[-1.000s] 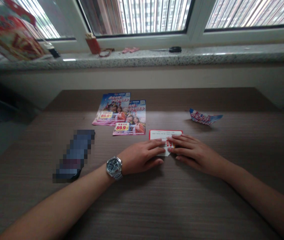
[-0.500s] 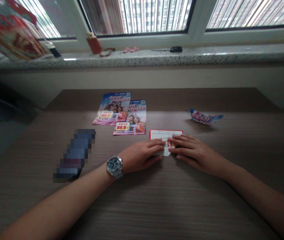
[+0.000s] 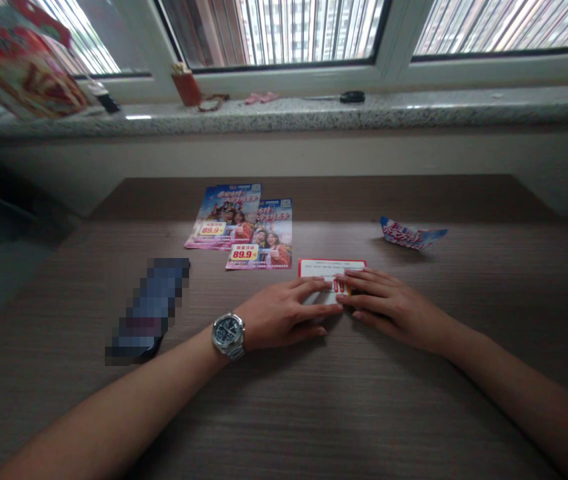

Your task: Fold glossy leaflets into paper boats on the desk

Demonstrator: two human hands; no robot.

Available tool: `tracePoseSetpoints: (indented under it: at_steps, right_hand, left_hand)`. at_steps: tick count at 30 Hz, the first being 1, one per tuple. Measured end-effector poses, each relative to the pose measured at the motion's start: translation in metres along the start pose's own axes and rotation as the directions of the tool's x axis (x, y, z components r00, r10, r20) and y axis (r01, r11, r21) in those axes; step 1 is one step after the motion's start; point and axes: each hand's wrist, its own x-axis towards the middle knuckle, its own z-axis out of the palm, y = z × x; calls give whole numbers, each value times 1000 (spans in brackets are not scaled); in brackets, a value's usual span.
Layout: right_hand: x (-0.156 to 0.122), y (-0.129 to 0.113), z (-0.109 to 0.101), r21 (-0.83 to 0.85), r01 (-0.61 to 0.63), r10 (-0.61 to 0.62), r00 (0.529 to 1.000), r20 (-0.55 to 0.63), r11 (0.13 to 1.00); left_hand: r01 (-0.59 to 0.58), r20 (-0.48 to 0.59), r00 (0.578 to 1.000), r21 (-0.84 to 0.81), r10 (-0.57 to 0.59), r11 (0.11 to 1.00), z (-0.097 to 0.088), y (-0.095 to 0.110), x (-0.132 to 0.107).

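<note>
A folded paper flyer (image 3: 317, 268), white with a red edge, lies flat on the table in front of me. My left hand (image 3: 284, 310), with a metal watch at the wrist, presses on its left part with fingers stretched out. The left index finger lies along the near edge. On the right part of the flyer rests my right hand (image 3: 394, 307), its fingers extended flat. Both hands cover much of the paper's near side. Beyond it to the right stands a folded paper boat (image 3: 407, 235), blue and pink, apart from the hands.
Several colourful printed flyers (image 3: 231, 210) lie overlapping at the back left of the brown table (image 3: 284, 413). A blurred-out phone (image 3: 151, 310) rests near my left forearm. On the stone windowsill (image 3: 284, 119) are a red container (image 3: 187, 88) and a black-handled tool (image 3: 351, 97).
My left index finger has straightened and slid right along the flyer's near edge. The small corner sticking out there no longer shows. My right hand has stayed in place.
</note>
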Motion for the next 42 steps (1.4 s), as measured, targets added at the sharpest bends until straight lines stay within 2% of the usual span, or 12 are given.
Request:
tracePoseSetpoints:
  at_steps: [7,18,31,38,42]
  right_hand:
    - [0,1,1,17,-7,6,1000,12,1000]
    - [0,4,3,67,-18,18,1000,3,998]
    - [1,3,2,74,-32,32,999,1,997]
    - [1,2,3,89,-30,35,998,-46,996]
    - [3,-4,2,126,-85,105,982,-159,988]
  left_hand:
    - [40,12,999,42,-40,998,-1,5,2]
    - [11,38,999,89,-15,996,0,3,3]
    - [2,45,999,47,-4,999,-2,3,3]
    - [42,44,998,82,-46,996,-2,11,5]
    - [41,46,998,80,-45,996,-4,11,5]
